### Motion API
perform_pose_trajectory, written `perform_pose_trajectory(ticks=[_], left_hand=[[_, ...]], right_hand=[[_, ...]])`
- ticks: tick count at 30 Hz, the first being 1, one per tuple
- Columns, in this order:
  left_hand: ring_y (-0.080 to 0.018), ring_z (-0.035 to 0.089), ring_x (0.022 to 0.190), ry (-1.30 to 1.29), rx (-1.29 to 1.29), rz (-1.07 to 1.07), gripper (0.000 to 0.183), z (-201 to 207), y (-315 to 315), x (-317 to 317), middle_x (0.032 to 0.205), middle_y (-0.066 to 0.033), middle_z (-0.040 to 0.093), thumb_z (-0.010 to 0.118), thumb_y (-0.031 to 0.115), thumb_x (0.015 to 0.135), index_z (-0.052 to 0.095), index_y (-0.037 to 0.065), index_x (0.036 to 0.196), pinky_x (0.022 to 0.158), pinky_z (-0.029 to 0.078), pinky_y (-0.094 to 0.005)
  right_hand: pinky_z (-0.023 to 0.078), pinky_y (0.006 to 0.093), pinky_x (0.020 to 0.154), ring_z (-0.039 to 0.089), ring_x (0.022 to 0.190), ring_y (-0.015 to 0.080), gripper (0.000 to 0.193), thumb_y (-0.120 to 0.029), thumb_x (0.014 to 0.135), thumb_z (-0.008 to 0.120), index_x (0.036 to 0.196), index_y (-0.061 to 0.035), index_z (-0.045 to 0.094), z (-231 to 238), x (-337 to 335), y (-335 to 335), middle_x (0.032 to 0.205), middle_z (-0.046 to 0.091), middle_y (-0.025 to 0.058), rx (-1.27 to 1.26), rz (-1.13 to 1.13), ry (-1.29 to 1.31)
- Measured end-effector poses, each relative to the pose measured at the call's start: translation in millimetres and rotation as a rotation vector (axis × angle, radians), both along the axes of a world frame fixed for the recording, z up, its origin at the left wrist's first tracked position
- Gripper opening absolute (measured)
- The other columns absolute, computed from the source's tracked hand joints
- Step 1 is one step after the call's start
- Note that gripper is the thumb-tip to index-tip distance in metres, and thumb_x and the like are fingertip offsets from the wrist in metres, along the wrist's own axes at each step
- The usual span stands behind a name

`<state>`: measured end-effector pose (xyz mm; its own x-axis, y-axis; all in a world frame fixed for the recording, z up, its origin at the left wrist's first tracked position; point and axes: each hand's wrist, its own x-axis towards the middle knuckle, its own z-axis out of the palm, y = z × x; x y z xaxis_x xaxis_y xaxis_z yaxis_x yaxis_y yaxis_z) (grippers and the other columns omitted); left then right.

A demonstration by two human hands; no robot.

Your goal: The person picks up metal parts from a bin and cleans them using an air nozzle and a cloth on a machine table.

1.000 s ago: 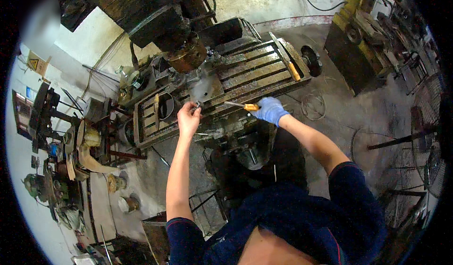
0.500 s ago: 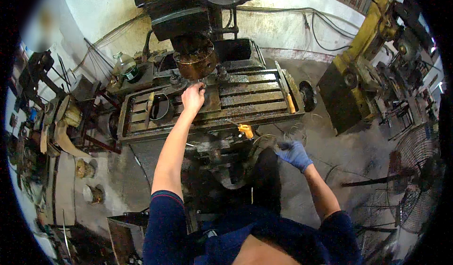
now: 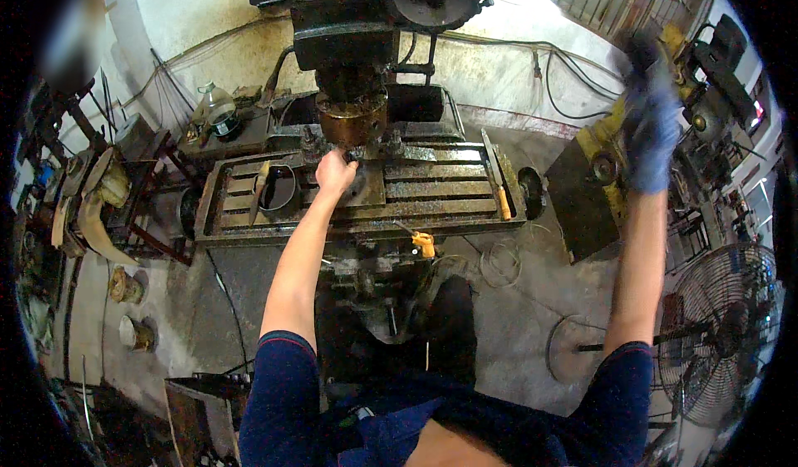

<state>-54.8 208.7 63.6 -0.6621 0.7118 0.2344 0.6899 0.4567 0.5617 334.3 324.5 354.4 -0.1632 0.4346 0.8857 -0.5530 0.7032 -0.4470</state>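
Bare and closed, my left hand (image 3: 335, 172) reaches in beneath the round spindle head (image 3: 353, 118) of a milling machine. Its fingers are wrapped round something small and dark above the slotted machine table (image 3: 440, 209); what that is, I cannot make out. My right hand (image 3: 652, 130), in a blue glove, is raised high at the right, away from the machine. Motion smears its fingers, so their position and anything in them are unclear. A yellow air gun (image 3: 423, 244) hangs at the table's front edge.
On the table stand a dark round pot (image 3: 278, 191) with a brush (image 3: 261, 186) and a file with a wooden handle (image 3: 504, 203). A plastic bottle (image 3: 219, 110) is behind at left. To the right are a yellow machine (image 3: 582, 184) and a wire-caged fan (image 3: 719, 334).
My right hand has swung up and outward to the right from low beside the table. My left hand stays closed under the spindle. The whole view has shifted slightly.
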Motion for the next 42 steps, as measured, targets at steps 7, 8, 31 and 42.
perform_pose_trajectory(ticks=[7,8,31,42], left_hand=[[-0.0339,0.06,0.081,-0.028,-0.023,0.045,0.036,-0.1,4.7,-3.2,0.081,-0.0187,0.063,0.07,0.029,0.066,0.063,0.0,0.086,0.068,0.048,-0.0429],[-0.0339,0.06,0.08,-0.026,0.005,0.056,0.035,-1.7,4.7,-4.4,0.081,-0.0186,0.063,0.071,0.029,0.066,0.063,0.0,0.084,0.068,0.048,-0.0428],[-0.0355,0.061,0.073,0.055,0.166,0.083,0.034,-7.8,6.5,-3.5,0.073,-0.0201,0.061,0.075,0.025,0.063,0.059,-0.003,0.071,0.063,0.048,-0.0437],[-0.0353,0.059,0.073,-0.079,0.22,-0.129,0.027,-12.1,-18.7,-14.2,0.073,-0.0168,0.062,0.065,0.015,0.067,0.062,0.002,0.09,0.064,0.047,-0.0423]], right_hand=[[0.034,0.0401,0.097,0.048,0.11,0.0285,0.043,-0.033,0.084,0.045,0.113,-0.0015,0.049,68.3,-21.5,-41.9,0.118,0.052,0.0126,0.473,-0.846,-0.122],[0.034,0.0398,0.097,0.05,0.107,0.0282,0.041,-0.034,0.084,0.045,0.109,-0.001,0.05,48.1,-20.1,-51.9,0.114,0.054,0.0133,0.429,-0.846,-0.127],[0.044,0.0313,0.073,0.057,0.078,0.0204,0.048,-0.044,0.085,0.046,0.08,0.0027,0.058,-44.2,-19.9,-79.2,0.087,0.063,0.0135,0.136,-0.479,-0.054],[0.034,0.0456,0.093,0.053,0.095,0.0301,0.04,-0.04,0.085,0.047,0.083,-0.0014,0.057,-67.9,-22.0,-78.1,0.093,0.059,0.0184,0.133,-0.278,-0.004]])
